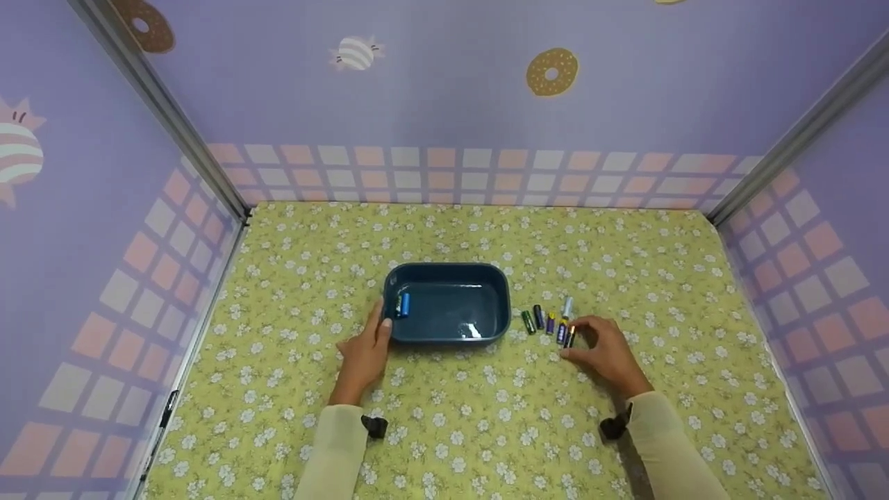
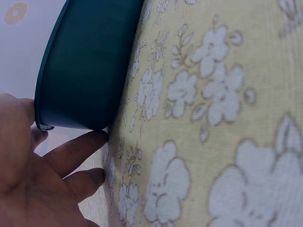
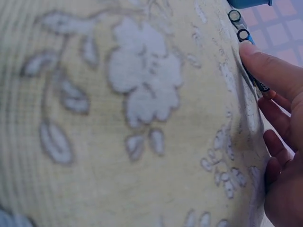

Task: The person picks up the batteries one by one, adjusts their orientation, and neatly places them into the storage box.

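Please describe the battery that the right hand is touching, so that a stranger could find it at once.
Start from the dark blue tray on the flowered cloth. To its right lies a short row of batteries. The one wanted is the dark battery at the row's right end, nearest the person, the only one under the right hand's fingertips.

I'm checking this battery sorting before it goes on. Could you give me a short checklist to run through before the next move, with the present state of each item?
1. Left hand rests against the tub, steadying it: ok.
2. Right hand has its fingertips on a battery: ok.
3. That battery is lifted off the cloth: not ok, it lies flat.
4. Tub has free room beside the blue battery inside: ok.
5. Grip is firm: cannot tell.
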Motion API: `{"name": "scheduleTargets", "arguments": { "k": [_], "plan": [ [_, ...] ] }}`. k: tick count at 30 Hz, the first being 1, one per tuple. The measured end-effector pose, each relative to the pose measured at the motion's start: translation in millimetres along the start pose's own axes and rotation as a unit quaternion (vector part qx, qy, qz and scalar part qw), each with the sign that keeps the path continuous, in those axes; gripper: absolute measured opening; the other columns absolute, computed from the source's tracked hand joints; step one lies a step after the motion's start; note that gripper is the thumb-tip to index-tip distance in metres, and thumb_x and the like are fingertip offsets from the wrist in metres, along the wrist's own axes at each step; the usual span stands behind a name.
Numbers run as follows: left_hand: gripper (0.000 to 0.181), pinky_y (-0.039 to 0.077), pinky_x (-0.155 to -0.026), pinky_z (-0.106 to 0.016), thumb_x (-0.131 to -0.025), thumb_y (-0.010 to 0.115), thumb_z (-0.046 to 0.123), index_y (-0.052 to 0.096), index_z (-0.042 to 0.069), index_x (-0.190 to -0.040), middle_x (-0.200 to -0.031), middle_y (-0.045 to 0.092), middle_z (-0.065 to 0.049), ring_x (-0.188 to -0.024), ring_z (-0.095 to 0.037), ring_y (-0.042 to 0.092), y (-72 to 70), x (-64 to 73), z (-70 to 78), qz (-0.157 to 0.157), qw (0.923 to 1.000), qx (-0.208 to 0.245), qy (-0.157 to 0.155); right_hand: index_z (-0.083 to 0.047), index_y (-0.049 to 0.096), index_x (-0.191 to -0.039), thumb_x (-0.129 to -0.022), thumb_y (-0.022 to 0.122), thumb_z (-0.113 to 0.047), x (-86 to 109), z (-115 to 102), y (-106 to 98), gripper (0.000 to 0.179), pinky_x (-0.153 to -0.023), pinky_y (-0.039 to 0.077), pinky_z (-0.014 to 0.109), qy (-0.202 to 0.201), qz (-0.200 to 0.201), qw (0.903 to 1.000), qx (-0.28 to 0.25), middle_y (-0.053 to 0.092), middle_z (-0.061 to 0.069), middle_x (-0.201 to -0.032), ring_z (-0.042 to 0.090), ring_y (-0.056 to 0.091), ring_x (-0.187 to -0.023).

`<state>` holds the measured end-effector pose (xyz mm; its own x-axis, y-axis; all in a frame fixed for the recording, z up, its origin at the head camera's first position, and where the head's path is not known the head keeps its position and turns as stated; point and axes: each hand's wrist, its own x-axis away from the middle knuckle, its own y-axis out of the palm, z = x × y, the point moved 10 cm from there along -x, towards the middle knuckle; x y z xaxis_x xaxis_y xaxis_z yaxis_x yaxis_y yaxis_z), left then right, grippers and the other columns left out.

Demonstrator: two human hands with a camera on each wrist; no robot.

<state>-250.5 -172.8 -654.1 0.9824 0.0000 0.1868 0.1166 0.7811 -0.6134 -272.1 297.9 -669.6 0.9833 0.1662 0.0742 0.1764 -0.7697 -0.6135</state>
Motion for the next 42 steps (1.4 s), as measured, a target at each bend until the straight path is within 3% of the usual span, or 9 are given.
{"name": "scheduleTargets", "arguments": {
  "k": [6,13,24,27,35,42],
  "plan": [
    [0.067,-0.015,-0.114,-0.078,-0.106,0.023,0.066,0.009,0.039,-0.165,-0.161,0.042,-0.011,-0.145,-0.049,0.039,-0.5,-0.4,-1.5,0.004,1.0000,-0.004,-0.001,-0.024,0.063,-0.130,-0.082,0.087,-0.040,0.4,-3.6,0.2,0.056,-0.103,0.050,0.054,0.012,-0.011,0.9997,-0.019,0.055,0.005,-0.133,0.025,0.055,-0.123],
    [0.067,-0.015,-0.114,-0.078,-0.106,0.023,0.067,0.009,0.040,-0.165,-0.161,0.041,-0.009,-0.145,-0.049,0.039,-0.4,1.0,-1.8,0.005,1.0000,-0.004,-0.002,-0.022,0.063,-0.132,-0.083,0.086,-0.036,-3.5,-11.5,-5.1,0.056,-0.098,0.053,0.053,0.012,0.001,0.9999,-0.008,0.063,0.006,-0.127,0.027,0.062,-0.118],
    [0.065,-0.016,-0.113,-0.078,-0.107,0.025,0.065,0.008,0.042,-0.165,-0.158,0.046,-0.009,-0.145,-0.048,0.040,1.9,1.9,-2.8,-0.001,1.0000,0.008,0.000,-0.018,0.060,-0.139,-0.085,0.085,-0.038,-5.8,-27.1,-8.2,0.062,-0.094,0.054,0.058,0.008,0.011,0.9991,-0.040,0.060,0.010,-0.135,0.034,0.059,-0.124],
    [0.065,-0.015,-0.113,-0.079,-0.107,0.025,0.064,0.009,0.041,-0.165,-0.161,0.042,-0.010,-0.146,-0.049,0.039,1.0,1.6,-2.5,0.002,1.0000,0.004,0.001,-0.018,0.059,-0.139,-0.085,0.084,-0.040,-9.0,-31.7,-7.8,0.064,-0.093,0.055,0.056,0.006,0.012,0.9986,-0.050,0.059,0.008,-0.135,0.034,0.058,-0.125],
    [0.065,-0.014,-0.114,-0.078,-0.107,0.024,0.065,0.010,0.040,-0.165,-0.162,0.041,-0.009,-0.146,-0.047,0.040,-0.2,1.1,-1.7,0.005,1.0000,0.000,0.004,-0.016,0.060,-0.139,-0.084,0.082,-0.047,-19.2,-49.9,-6.6,0.067,-0.074,0.055,0.041,-0.007,0.018,0.9975,-0.068,0.059,0.005,-0.133,0.035,0.059,-0.115],
    [0.064,-0.015,-0.114,-0.078,-0.107,0.025,0.064,0.010,0.040,-0.165,-0.160,0.043,-0.010,-0.145,-0.048,0.041,-0.6,1.0,-0.8,0.004,1.0000,-0.002,0.002,-0.015,0.062,-0.137,-0.084,0.082,-0.049,-30.1,-65.7,-7.3,0.066,-0.083,0.051,0.044,-0.015,0.032,0.9969,-0.070,0.062,0.002,-0.131,0.036,0.056,-0.123]
  ]
}}
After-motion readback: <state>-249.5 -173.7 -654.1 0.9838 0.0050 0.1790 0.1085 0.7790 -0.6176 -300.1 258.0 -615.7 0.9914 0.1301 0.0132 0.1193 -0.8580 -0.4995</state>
